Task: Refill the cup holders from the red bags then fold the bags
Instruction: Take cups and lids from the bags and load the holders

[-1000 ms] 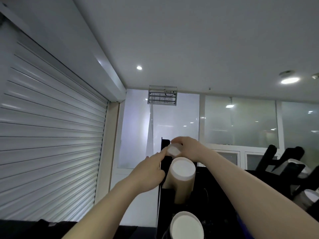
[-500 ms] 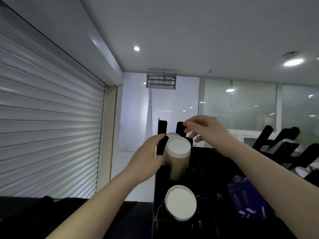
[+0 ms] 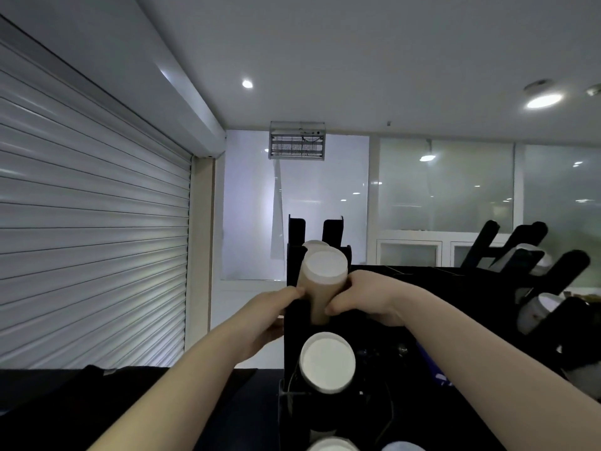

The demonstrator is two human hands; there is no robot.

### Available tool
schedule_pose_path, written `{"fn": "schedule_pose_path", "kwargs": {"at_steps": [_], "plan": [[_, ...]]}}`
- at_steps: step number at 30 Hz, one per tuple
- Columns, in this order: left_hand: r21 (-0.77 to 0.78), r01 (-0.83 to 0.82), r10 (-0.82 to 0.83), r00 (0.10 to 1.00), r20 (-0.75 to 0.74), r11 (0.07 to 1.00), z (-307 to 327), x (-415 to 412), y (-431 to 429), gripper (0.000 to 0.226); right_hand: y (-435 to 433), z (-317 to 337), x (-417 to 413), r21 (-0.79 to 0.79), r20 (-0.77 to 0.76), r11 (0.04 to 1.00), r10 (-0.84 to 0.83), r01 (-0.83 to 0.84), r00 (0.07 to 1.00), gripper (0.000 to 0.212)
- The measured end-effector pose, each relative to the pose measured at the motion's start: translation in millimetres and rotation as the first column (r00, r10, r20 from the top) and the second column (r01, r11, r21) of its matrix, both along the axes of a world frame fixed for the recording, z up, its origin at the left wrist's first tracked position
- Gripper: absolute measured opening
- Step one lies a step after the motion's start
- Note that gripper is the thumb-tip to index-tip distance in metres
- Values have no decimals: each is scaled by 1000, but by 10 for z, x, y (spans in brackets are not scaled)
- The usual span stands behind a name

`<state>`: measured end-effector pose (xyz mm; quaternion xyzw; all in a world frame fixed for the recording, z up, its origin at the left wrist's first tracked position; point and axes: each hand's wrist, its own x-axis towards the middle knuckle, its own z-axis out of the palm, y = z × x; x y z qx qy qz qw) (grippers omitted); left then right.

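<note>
Both hands, left hand [image 3: 276,315] and right hand [image 3: 364,302], pinched the cup stack [image 3: 322,281] between them; uneven pushing could jam it in the holder [image 3: 294,323].

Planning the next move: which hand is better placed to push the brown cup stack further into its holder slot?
Probably the right hand: it wraps the brown cup stack from the side. The left hand rests mostly on the holder edge, only fingertips touching the stack, so it better steadies the holder.
</note>
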<state>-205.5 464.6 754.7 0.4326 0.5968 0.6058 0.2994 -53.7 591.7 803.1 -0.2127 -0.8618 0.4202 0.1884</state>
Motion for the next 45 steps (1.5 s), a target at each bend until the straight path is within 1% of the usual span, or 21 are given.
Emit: {"fn": "schedule_pose_path", "kwargs": {"at_steps": [2,5,6,8,11,12,14,16,17,20,23,25,27,30,31,34,36,38,42,43,45], "plan": [[-2,24,-24,1000,-8,1000,-10,-35,-2,25,7,13,-8,-53,15,999,-6,7,1000,20],[-54,77,-77,997,-6,996,24,-86,-41,59,10,-2,-11,-132,8,991,9,-7,1000,20],[-69,86,-85,996,15,994,45,-100,-50,65,15,-5,-10,-146,10,989,5,-4,1000,23],[-95,95,-90,995,46,991,78,-134,-52,64,27,-10,-3,-154,21,988,5,-2,1000,27],[-145,100,-96,995,32,984,136,-154,-51,59,42,-11,2,-159,27,987,6,-2,1000,27],[-162,86,-82,996,32,983,155,-158,-48,62,34,-11,0,-143,27,990,-3,7,1000,25],[-189,56,-50,998,38,980,195,-160,-38,75,11,-23,-18,-57,8,997,-46,47,999,18],[-198,22,-14,999,44,980,231,-146,-29,86,0,-47,-34,24,-29,995,-93,94,995,24],[-199,7,2,999,41,980,238,-139,-21,90,3,-57,-38,30,-41,994,-103,104,994,28],[-210,-10,15,1000,24,978,240,-130,5,98,31,-68,-33,28,-41,995,-96,97,994,29],[-221,-11,16,1000,20,975,245,-138,18,101,46,-80,-40,-55,-41,997,-54,52,998,23],[-214,-15,19,1000,18,977,258,-159,29,103,48,-95,-44,-98,-57,995,-17,11,998,30],[-216,-16,20,1000,15,976,290,-185,33,107,34,-97,-47,-95,-73,995,14,-21,997,37],[-233,-1,2,1000,3,972,355,-208,10,114,17,-97,-59,-86,-117,996,-12,2,993,60],[-234,3,-4,1000,-5,972,380,-203,4,116,14,-94,-57,-82,-123,997,-5,-5,992,60],[-264,2,-16,998,-53,964,455,-90,-44,110,-14,-72,-18,-33,-149,999,22,-27,989,38],[-278,-24,-3,995,-98,960,493,12,-89,102,-65,-47,22,40,-194,999,44,-36,980,35],[-248,-97,66,990,-127,964,533,96,-130,95,-171,0,81,86,-266,994,91,-70,960,35],[-76,-234,226,969,-104,969,662,169,-163,91,-424,205,257,161,-410,981,168,-111,897,39],[-21,-243,240,967,-78,970,709,202,-183,86,-480,267,308,175,-452,978,183,-115,873,41],[113,-193,193,981,7,975,795,274,-226,62,-576,387,389,177,-559,980,177,-92,810,49]]}}
